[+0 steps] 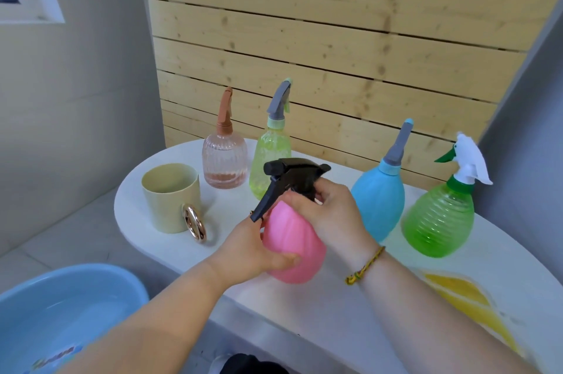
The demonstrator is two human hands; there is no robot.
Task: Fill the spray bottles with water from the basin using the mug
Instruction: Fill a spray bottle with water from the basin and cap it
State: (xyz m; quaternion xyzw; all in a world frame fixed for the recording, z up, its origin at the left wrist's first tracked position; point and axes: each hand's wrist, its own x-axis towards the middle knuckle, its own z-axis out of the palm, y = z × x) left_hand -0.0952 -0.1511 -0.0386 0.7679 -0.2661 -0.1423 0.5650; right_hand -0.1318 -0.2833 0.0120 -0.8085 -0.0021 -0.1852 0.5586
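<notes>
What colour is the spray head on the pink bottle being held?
Black spray head on the pink bottle, clear in the head view.

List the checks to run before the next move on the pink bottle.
1. Left hand steadies pink plastic spray bottle: ok.
2. Right hand grips its black trigger head at the neck: ok.
3. Head loosened: cannot tell.
4. Upright beige mug with gold ring handle on white table: ok.
5. Water in blue plastic basin: ok.
6. Pink bottle's fill level: cannot tell, opaque.
</notes>
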